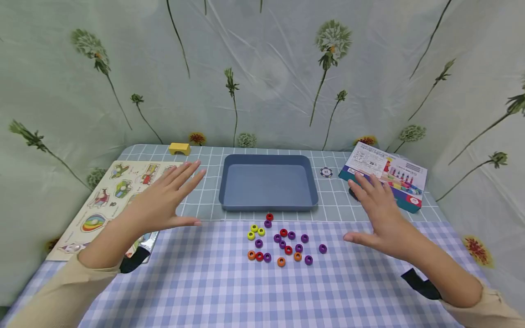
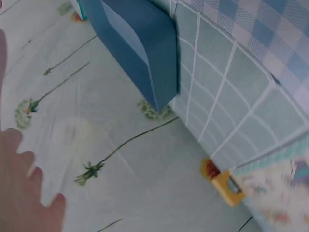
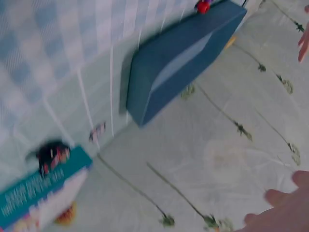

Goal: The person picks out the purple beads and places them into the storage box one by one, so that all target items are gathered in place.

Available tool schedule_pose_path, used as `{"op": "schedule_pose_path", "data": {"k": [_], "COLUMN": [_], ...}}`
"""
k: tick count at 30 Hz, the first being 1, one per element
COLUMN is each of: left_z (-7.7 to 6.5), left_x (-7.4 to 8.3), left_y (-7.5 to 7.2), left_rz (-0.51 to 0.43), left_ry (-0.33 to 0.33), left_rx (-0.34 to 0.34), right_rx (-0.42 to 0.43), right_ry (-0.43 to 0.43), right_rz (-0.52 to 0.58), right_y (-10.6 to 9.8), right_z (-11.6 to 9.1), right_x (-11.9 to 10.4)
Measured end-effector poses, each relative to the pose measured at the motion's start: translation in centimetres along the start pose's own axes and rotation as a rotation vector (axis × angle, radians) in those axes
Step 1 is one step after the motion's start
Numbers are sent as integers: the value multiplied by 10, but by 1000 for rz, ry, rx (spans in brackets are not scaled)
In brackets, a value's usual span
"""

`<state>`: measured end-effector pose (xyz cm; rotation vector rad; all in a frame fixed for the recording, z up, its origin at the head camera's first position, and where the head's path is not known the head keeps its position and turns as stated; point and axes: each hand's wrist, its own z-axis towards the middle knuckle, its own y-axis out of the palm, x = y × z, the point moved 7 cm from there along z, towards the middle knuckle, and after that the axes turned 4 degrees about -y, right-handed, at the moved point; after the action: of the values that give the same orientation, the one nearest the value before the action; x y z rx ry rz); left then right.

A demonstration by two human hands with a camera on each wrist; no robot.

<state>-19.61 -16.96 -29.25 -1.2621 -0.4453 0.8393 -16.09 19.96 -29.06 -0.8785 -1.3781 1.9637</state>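
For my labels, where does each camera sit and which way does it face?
Head: head-worn, facing forward-down at beads and tray; left hand, right hand show.
Left wrist: wrist-worn, facing backdrop, tray, yellow block; left hand shows.
Right wrist: wrist-worn, facing backdrop, tray, box; right hand, left fingertips show.
Wrist views share the tray.

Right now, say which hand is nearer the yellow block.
Left. The left hand hovers in front of the yellow block; the right hand is farther right, past the tray.

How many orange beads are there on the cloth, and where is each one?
3. The left bead lies beside a red bead; the middle bead lies lower in the head view; the right bead lies close to a purple bead. None seems hidden.
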Motion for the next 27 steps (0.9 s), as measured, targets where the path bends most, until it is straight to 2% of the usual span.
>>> {"op": "schedule_pose_path", "data": {"k": [5, 7, 10, 16, 22, 27], "left_z": [15, 21, 28, 36, 38, 37], "left_x": [-2, -4, -10, -21, -25, -25], "left_y": [16, 27, 46, 89, 117, 129], "left_rz": [-144, -221, -342, -537, -705, -842], "left_ry": [-23, -71, -165, -319, -421, -461], "left_rx": [27, 9, -24, -99, -167, -207], "right_rx": [3, -7, -33, -110, -215, -284], "right_ry": [-15, -3, 61, 124, 223, 227], "right_rz": [281, 346, 442, 614, 714, 704], "right_y": [24, 38, 64, 109, 130, 136], "right_z": [-2, -3, -7, -12, -16, -17], "right_x": [-10, -10, -6, 4, 13, 15]}}
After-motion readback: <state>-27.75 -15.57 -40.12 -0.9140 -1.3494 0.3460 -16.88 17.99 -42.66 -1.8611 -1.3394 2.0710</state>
